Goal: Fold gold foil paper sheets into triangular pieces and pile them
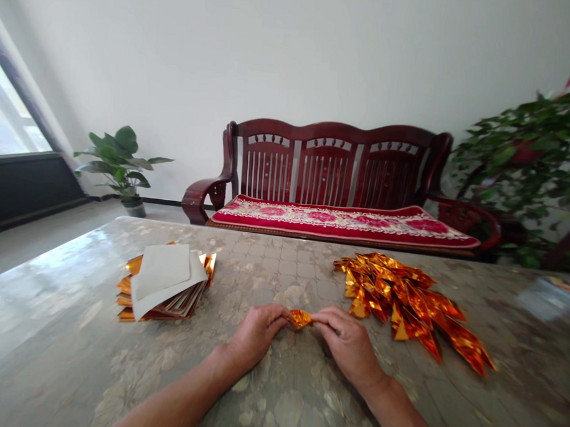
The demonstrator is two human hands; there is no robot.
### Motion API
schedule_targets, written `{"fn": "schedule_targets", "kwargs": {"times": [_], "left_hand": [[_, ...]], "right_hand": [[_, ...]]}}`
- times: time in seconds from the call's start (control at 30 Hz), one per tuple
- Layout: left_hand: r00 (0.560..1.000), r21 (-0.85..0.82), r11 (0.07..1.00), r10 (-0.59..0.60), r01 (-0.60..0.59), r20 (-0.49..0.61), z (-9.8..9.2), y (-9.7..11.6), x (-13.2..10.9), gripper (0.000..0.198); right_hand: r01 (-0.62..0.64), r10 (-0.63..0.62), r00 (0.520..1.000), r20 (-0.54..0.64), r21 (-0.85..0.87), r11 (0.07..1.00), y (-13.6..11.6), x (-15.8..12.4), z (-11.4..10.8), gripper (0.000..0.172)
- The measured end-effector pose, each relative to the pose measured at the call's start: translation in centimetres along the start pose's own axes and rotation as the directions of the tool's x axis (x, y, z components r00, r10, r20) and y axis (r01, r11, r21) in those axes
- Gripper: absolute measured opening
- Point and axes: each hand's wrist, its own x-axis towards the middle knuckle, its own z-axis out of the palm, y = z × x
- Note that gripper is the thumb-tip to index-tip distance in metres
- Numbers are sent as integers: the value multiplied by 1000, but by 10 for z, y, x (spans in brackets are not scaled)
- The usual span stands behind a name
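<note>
In the head view, the left hand (256, 332) and right hand (348, 343) each pinch an end of one foil piece (300, 319) above the table (245, 271). One paper stack (168, 281) lies left; one foil pile (404, 292), its pieces too overlapped to count, lies right. One pot (134, 208) holds a plant (121, 158).

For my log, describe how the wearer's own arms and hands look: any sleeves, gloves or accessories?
The left hand and right hand are ungloved. Both forearms are bare as far as the view shows, with no sleeve in sight. No watch or bracelet shows on either wrist.
</note>
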Motion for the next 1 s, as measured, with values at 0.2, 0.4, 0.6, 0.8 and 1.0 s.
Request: {"fn": "schedule_targets", "kwargs": {"times": [0.2,0.4,0.6,0.8,1.0], "left_hand": [[999,-2,999,-54,54,1,0,4,-1,27],[993,-13,993,-114,114,-12,3,4,-2,26],[990,-57,989,-138,136,-31,3,2,-1,25],[989,-56,987,-150,149,-13,4,3,-4,23],[994,-49,993,-109,108,-17,7,12,-9,18]], "right_hand": [[-59,65,997,-47,118,991,4,0,3,19],[-99,99,995,7,148,984,2,0,2,19],[-13,6,996,85,78,997,-1,-2,-2,22],[-12,11,999,48,15,1000,-5,-3,-1,23],[-22,21,1000,8,34,999,-9,-7,5,17]]}}
